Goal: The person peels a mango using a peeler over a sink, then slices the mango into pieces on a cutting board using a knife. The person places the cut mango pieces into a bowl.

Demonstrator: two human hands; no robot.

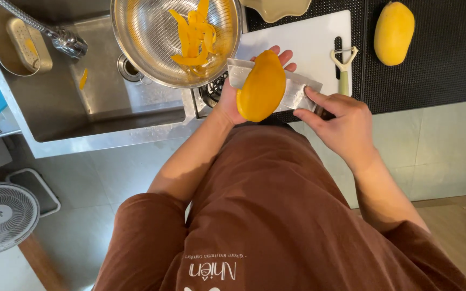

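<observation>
A: Two hands are working here: the left hand [232, 102] is cradling the peeled mango [261, 85] from underneath, fingers [282, 55] curled round its far side, just in front of the white board [303, 40].

B: And the right hand [343, 123]?

A: It is pinching the handle end of a broad cleaver [295, 91], fingers closed on it, the blade lying flat behind the mango.

B: Is the blade biting yet?

A: I cannot tell; the fruit is hiding the edge.

B: Then I am advising this: peeled flesh is slippery, so the mango is probably safer resting on the board, fingertips tucked away from the edge.

A: Agreed. The peeler [344, 67] is lying at the board's right edge, and peel strips [195, 37] are sitting in the colander [152, 40] left of the board.
</observation>
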